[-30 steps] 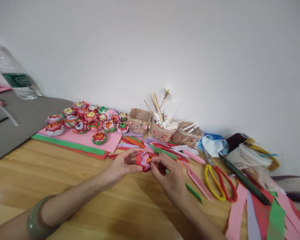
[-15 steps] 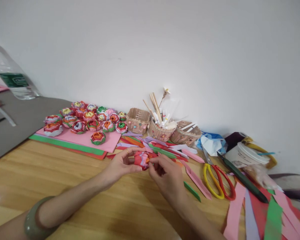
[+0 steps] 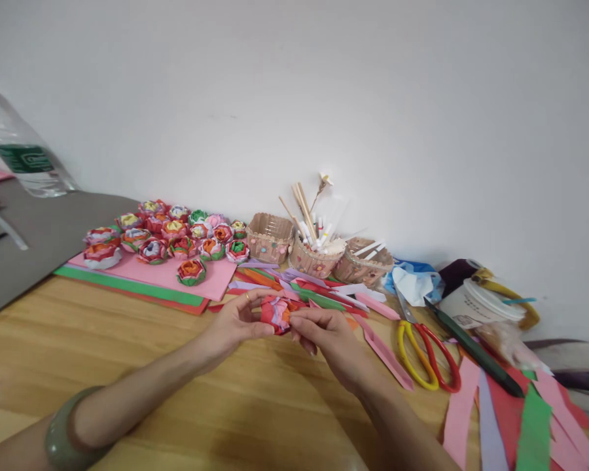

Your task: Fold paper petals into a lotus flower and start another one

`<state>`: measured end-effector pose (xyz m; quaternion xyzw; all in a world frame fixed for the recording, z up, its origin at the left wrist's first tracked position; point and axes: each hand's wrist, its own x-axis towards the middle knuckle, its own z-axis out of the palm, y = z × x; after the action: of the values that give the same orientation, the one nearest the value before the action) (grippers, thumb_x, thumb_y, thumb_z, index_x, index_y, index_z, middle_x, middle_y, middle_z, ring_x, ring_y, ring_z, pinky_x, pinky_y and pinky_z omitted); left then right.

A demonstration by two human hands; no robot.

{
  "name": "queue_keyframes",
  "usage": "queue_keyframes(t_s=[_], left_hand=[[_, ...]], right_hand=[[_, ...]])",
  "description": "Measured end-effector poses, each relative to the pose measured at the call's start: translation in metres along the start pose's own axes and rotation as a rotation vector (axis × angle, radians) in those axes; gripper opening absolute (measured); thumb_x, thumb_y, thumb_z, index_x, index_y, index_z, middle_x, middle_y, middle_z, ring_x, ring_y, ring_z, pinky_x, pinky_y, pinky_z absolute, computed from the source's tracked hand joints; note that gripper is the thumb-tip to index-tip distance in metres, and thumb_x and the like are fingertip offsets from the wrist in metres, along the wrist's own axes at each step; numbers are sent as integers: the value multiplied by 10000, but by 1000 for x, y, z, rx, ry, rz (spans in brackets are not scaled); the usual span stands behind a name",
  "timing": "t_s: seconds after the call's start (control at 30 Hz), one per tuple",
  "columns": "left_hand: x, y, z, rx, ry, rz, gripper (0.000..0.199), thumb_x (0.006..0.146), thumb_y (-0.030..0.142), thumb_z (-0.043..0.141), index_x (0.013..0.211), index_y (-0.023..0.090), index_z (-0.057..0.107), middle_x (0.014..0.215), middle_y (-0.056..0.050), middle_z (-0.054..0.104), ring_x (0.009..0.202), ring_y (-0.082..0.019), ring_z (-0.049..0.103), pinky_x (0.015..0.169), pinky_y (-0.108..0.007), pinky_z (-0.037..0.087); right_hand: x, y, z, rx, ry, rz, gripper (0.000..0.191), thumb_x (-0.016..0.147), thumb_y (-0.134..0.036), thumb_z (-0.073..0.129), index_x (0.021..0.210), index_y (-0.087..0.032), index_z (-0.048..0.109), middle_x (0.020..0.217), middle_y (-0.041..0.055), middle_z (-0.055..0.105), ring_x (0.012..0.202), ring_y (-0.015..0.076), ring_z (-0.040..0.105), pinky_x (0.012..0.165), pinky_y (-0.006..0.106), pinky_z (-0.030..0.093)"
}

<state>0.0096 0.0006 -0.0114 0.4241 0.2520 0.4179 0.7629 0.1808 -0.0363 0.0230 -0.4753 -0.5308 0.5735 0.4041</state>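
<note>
Above the wooden table, my left hand (image 3: 233, 325) is closed around a paper flower (image 3: 275, 314) with red, pink, lilac and orange petals. My right hand (image 3: 326, 333) pinches the flower's right edge at an orange part, thumb against fingers. Just behind both hands lie several folded paper strips (image 3: 319, 297) in pink, green, red, orange and lilac. Finished-looking paper flowers (image 3: 181, 246) stand in rows to the left on a pink sheet (image 3: 220, 278), which lies over green and red sheets.
Three decorated baskets (image 3: 269, 248) stand along the wall, the middle one holding sticks and pens. Scissors (image 3: 429, 360), a dark green pen-like tool (image 3: 476, 353), a white tub (image 3: 481, 304) and cut paper strips (image 3: 533, 425) lie right. A bottle (image 3: 29, 157) stands far left.
My right hand has turned slightly and its fingers have shifted at the flower's edge. The green strip beside it is now hidden behind the hand. My left hand keeps its hold.
</note>
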Motion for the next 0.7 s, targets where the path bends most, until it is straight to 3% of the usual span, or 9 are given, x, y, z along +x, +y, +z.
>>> queue_keyframes(t_s=[0.27,0.53,0.63,0.7], left_hand=[[-1,-1,-2,25,-3,-11,445,562,151,787,976,205,631,1088,-60,651,900,-174,605,794,-291,455],[2,-5,-5,144,-2,45,449,566,161,782,982,210,620,1002,-44,655,883,-182,603,813,-310,449],[2,-5,-4,146,7,49,446,570,174,780,984,211,618,990,-40,658,863,-181,607,795,-307,455],[1,-4,-4,128,21,50,453,568,181,780,988,209,614,986,-45,666,870,-190,611,789,-311,458]], right_hand=[[2,1,5,-151,159,3,217,722,-335,609,688,-134,681,498,-44,474,440,58,327,426,196,250],[-1,12,13,-708,386,-443,160,735,-158,514,647,-143,647,549,0,537,482,93,438,464,206,330],[-2,10,13,-699,385,-479,166,752,-169,514,675,-141,658,573,12,554,496,97,446,472,208,340],[-2,7,11,-577,330,-408,168,763,-203,525,703,-147,671,592,14,568,508,99,449,474,209,341]])
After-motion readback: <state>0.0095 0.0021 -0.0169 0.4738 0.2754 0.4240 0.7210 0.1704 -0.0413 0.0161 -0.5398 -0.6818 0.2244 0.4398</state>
